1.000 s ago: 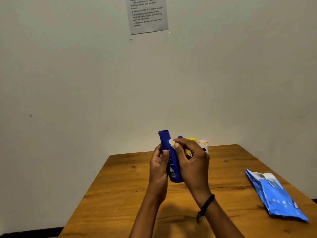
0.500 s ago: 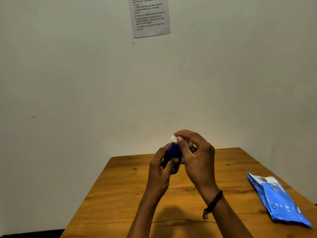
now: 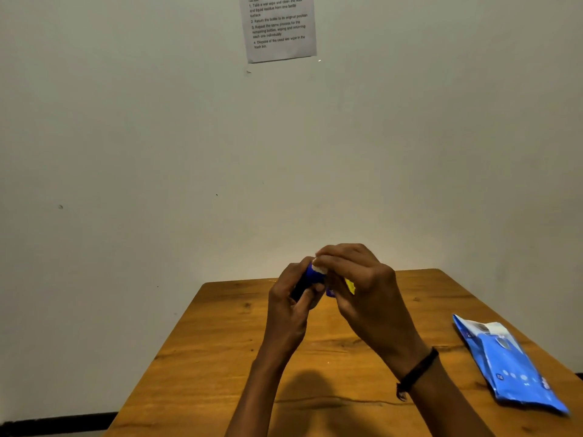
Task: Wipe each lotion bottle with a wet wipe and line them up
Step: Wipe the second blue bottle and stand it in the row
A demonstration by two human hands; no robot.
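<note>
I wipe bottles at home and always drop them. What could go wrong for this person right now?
1. The blue bottle is held up in the air by the left hand alone while the right hand rubs the wet wipe on its top. A wet bottle may slip and fall onto the table.
2. More bottles, like the yellow bottle, stand right behind the hands. A big swipe might knock them over.
</note>
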